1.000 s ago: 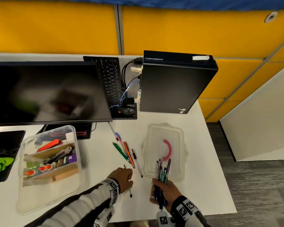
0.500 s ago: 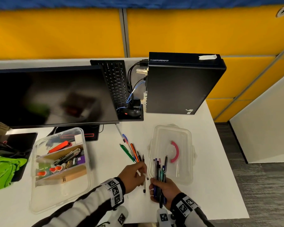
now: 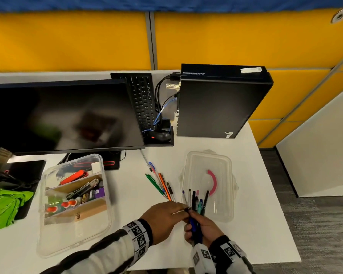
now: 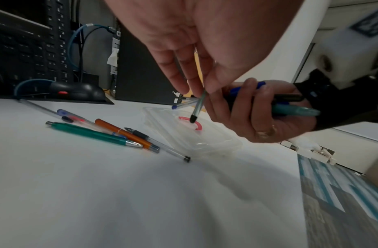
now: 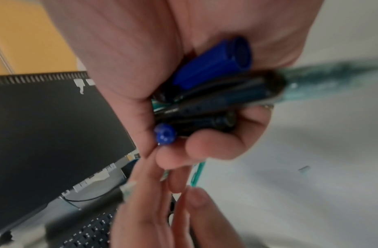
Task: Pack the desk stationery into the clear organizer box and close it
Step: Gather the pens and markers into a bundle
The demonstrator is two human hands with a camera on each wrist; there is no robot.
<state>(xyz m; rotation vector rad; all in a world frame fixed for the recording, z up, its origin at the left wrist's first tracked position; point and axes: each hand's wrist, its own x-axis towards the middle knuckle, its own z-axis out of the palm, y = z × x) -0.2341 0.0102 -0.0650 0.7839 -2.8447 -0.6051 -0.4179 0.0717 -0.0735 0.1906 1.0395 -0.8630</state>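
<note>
Head view: right hand (image 3: 203, 227) at lower centre, fist wrapped around a bundle of pens (image 3: 196, 202), tips fanned upward over the near end of the clear lid (image 3: 224, 169) with the pink handle arc. Left hand (image 3: 162, 219) sits just left of it, fingertips pinching a clear pen with a black end cap (image 3: 183, 210) right against the bundle. Half a second ago the left hand was lower left of the bundle with that pen angled down toward the desk; a second ago it was flat on the desk picking it up. Loose pens (image 3: 160, 183) (green, orange, clear ones) lie in a fan on the white desk (image 3: 255, 224), centre frame, just left of the lid; same layout as before. Clear organizer box (image 3: 48, 224) is at lower left, open, dividers holding stationery. Black monitor (image 3: 57, 115) upper left, black PC case (image 3: 216, 103) upper centre-right.

Left wrist view: left hand (image 4: 183, 42) fills the top centre, thumb and fingers pinching the clear pen (image 4: 198, 107), black cap pointing down over the lid (image 4: 215, 142). Right hand (image 4: 258, 110) at centre right grips the bundle. Green pen (image 4: 88, 132) and orange pen (image 4: 124, 134) on the desk at centre left.

Right wrist view: blurred. Right hand (image 5: 173, 67) is clenched on the bundle (image 5: 215, 94); left-hand fingers (image 5: 154, 209) at bottom centre meet its fingertips.
</note>
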